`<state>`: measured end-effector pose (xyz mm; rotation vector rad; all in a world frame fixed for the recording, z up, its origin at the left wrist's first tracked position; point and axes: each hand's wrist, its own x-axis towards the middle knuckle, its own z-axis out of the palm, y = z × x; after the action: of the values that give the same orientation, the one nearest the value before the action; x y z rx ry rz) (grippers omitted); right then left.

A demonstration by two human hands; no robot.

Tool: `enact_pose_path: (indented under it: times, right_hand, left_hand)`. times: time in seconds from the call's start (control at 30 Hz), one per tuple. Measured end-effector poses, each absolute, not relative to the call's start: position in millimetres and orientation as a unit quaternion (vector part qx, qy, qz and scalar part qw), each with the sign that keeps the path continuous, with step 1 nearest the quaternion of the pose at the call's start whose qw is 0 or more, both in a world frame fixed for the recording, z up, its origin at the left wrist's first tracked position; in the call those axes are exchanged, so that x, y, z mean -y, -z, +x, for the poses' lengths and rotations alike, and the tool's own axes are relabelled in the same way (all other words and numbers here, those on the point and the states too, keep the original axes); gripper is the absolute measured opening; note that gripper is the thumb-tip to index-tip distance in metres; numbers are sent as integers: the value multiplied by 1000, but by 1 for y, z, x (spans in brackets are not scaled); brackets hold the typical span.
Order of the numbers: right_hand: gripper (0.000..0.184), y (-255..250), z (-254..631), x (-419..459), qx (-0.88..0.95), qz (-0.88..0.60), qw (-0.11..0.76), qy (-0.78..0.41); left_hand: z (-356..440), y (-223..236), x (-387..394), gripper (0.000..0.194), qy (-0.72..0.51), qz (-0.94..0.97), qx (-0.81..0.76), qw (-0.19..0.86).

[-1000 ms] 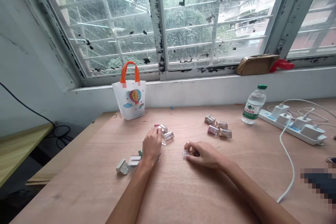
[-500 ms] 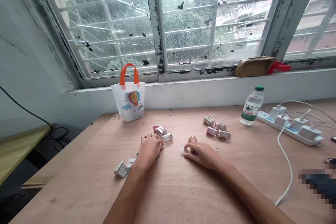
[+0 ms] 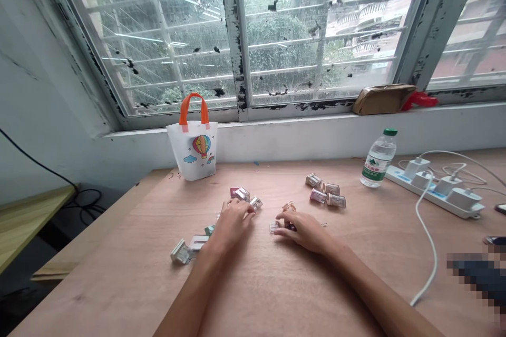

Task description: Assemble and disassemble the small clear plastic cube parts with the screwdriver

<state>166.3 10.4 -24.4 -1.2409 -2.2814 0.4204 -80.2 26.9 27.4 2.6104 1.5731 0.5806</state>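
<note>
My left hand (image 3: 236, 221) is above the table, palm down, with loosely curved fingers and no held thing visible. Its fingertips are close to a small clear plastic piece (image 3: 256, 202); whether they touch it is hidden. Behind the knuckles is a clear piece with a pink-red end (image 3: 237, 192). My right hand (image 3: 302, 229) rests on the table, thumb and fingers closed about a small clear plastic piece with a dark purple part (image 3: 291, 227), mostly covered. A clear end (image 3: 274, 227) pokes out by the thumb. Just beyond the fingers is an orange-tinted piece (image 3: 289, 206).
Several similar pieces (image 3: 336, 200) are grouped at right. Near my left forearm are a pale piece (image 3: 181, 252), a clear one (image 3: 198, 243) and a green one (image 3: 209, 230). Farther back are a bag (image 3: 193, 152), a water bottle (image 3: 378, 160) and a power strip (image 3: 435, 192) with cables.
My left hand has shifted slightly right, uncovering more of the green piece and covering part of the clear piece near its fingertips. My right hand has hardly moved.
</note>
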Motion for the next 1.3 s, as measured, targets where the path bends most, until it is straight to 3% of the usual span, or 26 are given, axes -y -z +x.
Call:
enact_pose_path:
  times: [0.13, 0.57, 0.93, 1.3]
  right_hand:
    - [48, 29, 170, -15, 838, -454, 274, -131]
    - [19, 37, 168, -17, 841, -414, 339, -79]
    - [20, 28, 163, -9, 828, -403, 372, -118]
    - [18, 24, 167, -7, 816, -430, 370, -114]
  left_hand:
    - [-61, -16, -20, 10, -198, 875, -441, 13]
    - [-36, -1, -8, 5, -331, 845, -418, 42]
    - [-36, 2, -10, 2, -336, 846, -411, 42]
    - [-33, 0, -13, 10, -308, 857, -410, 44]
